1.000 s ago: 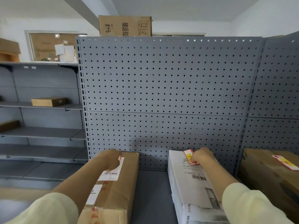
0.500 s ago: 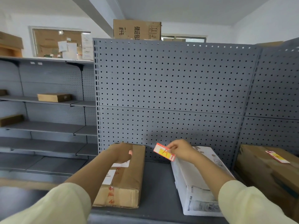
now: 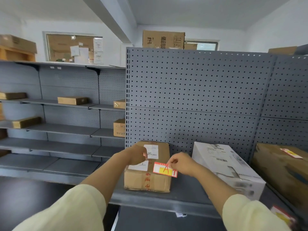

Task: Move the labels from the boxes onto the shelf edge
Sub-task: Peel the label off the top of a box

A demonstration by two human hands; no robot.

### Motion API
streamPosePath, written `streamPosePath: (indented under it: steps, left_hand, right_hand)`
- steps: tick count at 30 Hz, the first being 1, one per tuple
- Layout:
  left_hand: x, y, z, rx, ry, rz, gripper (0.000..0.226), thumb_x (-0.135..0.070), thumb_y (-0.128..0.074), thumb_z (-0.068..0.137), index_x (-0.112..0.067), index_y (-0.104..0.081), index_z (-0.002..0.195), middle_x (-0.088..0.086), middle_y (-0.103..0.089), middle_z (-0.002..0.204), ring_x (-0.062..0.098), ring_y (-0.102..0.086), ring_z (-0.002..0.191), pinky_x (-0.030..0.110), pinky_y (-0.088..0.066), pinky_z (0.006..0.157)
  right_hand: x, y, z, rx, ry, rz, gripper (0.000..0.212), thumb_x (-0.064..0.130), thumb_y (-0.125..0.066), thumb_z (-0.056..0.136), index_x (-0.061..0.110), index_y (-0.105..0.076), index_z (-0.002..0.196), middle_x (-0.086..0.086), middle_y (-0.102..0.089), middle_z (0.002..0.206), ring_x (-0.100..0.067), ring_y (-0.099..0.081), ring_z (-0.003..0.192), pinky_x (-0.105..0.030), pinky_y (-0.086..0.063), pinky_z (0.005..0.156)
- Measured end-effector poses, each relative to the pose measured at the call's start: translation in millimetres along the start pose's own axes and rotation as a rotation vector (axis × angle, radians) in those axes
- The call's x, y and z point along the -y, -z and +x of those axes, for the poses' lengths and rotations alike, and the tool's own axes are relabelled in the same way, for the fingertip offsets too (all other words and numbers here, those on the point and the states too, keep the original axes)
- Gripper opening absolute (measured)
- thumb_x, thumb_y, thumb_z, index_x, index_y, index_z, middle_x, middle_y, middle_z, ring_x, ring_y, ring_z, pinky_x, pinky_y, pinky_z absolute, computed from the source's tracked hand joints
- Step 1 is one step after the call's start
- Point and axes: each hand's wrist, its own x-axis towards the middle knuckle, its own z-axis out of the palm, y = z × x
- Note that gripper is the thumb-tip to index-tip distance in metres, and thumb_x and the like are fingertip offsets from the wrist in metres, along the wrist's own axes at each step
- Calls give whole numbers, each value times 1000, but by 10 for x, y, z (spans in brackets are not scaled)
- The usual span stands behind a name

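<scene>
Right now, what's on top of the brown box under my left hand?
Two white labels and your left hand, which hides part of it; the held red label blocks a corner.

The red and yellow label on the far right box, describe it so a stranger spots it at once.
Below the grey perforated back panel runs a grey metal shelf. The red-and-yellow paper label lies atop the brown cardboard box at its right end. A similar label marked A is pinched by fingers of the right hand; this one no hand touches.
</scene>
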Motion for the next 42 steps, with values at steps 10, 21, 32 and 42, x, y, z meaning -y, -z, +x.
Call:
streamPosePath:
  steps: [10,21,32,42]
  left_hand:
    - [208,-324,-513,-8,-67,-38,29,-11,-47,96,-12,-69,116,6,-65,125,24,-58,116,33,-45,96]
    - [442,-775,-628,203,-69,8,44,0,-40,94,-14,-63,129,3,-61,136,19,-53,130,36,-36,114]
    - [427,-843,-568,202,-80,62,46,-1,-44,93,-16,-60,133,3,-57,141,21,-51,132,39,-37,114]
    - [443,-941,-563,238,-70,92,46,1,-46,91,-15,-56,133,5,-59,133,25,-58,120,39,-46,106]
  right_hand:
    - [223,-614,-398,42,11,-123,21,5,-54,89,8,-76,88,-1,-72,95,-18,-67,90,-34,-56,86]
    - [172,-811,-407,14,-29,-288,19,10,-56,91,18,-73,92,1,-70,102,-17,-64,92,-34,-55,85]
    - [199,-901,-357,0,-24,-364,24,9,-49,91,21,-70,93,1,-69,104,-19,-63,93,-32,-54,82]
    - [138,-940,-334,-17,-4,-394,30,4,-47,89,25,-67,98,1,-67,105,-20,-62,91,-29,-52,77]
